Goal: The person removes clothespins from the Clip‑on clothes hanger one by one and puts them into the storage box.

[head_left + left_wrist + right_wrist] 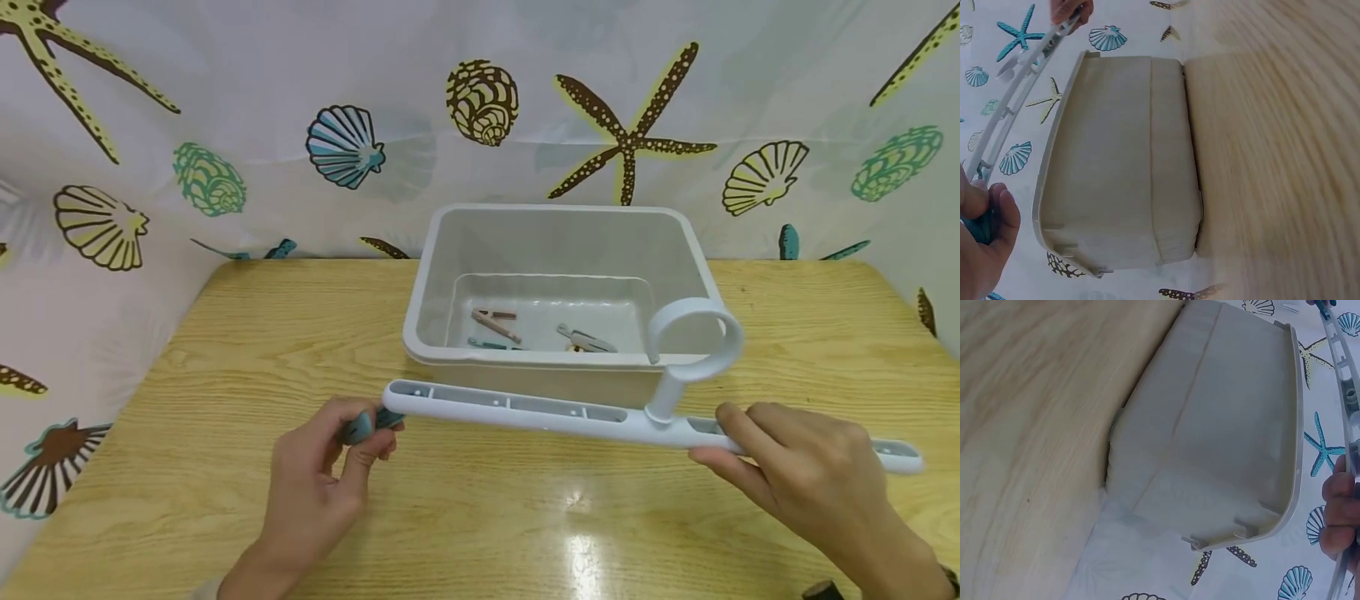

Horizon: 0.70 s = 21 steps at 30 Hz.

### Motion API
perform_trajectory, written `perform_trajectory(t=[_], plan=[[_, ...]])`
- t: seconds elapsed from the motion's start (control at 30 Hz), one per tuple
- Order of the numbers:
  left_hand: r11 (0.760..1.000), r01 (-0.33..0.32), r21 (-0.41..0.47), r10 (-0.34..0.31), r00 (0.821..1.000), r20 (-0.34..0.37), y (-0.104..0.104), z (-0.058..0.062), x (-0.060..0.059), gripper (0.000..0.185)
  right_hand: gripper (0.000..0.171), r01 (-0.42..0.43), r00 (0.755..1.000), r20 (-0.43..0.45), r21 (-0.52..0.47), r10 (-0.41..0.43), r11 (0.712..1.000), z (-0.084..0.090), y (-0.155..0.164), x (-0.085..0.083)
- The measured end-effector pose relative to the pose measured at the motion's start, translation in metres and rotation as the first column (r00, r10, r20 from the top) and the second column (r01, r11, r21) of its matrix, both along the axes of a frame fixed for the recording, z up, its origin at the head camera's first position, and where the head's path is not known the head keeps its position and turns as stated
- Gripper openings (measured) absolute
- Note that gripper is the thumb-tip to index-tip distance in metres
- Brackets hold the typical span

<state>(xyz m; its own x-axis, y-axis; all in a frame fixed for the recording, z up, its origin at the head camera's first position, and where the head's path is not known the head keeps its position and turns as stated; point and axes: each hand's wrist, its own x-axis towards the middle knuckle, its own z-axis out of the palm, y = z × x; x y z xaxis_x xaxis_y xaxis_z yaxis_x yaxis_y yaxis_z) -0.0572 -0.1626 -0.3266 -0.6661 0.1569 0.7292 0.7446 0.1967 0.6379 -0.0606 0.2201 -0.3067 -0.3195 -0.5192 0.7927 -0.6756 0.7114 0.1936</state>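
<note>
A long white plastic hanger bar [517, 412] with slots along it and a ring-shaped hook [733, 333] is held up in front of the bin. My right hand [806, 462] grips the bar to the right of the hook, thumb and fingers around it. At the bar's left end, my left hand [318, 483] pinches a teal clothespin [360, 427] between thumb and fingers. Its front part reaches the bar's tip. The left wrist view shows the teal clothespin [980, 226] partly hidden by the fingers, close below the bar [1004, 112].
Behind the bar stands a pale grey bin [423, 292] on the wooden table [285, 333]. Inside it lie a brownish clothespin [497, 325], a grey one [591, 340] and a teal one [487, 343]. A curtain [262, 75] with shell and starfish prints surrounds the table. A dark object [822, 591] shows at the bottom right.
</note>
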Motion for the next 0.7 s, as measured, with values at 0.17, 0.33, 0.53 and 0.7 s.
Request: perform_trajectory(t=[0.17,0.33,0.53,0.7], plan=[[0.979,0.150,0.136,-0.162,0.983,0.081,0.003,0.002,0.002,0.015,0.055,-0.012,0.999,0.044,-0.007,0.012,1.000,-0.001,-0.003,0.001],[0.581,0.328,0.745,-0.772,0.513,0.377,0.012,0.005,0.006,0.014,0.054,-0.025,0.998,0.055,-0.036,0.027,0.999,-0.004,-0.011,0.001],[0.317,0.332,0.888,-0.917,0.345,0.198,0.018,0.005,0.001,0.019,0.054,-0.022,1.000,0.006,-0.075,0.023,0.997,-0.007,-0.013,0.002],[0.894,0.287,0.344,-0.330,0.941,0.071,0.018,0.008,-0.008,0.017,0.055,-0.019,1.000,-0.008,-0.076,0.019,0.997,-0.007,-0.011,0.003]])
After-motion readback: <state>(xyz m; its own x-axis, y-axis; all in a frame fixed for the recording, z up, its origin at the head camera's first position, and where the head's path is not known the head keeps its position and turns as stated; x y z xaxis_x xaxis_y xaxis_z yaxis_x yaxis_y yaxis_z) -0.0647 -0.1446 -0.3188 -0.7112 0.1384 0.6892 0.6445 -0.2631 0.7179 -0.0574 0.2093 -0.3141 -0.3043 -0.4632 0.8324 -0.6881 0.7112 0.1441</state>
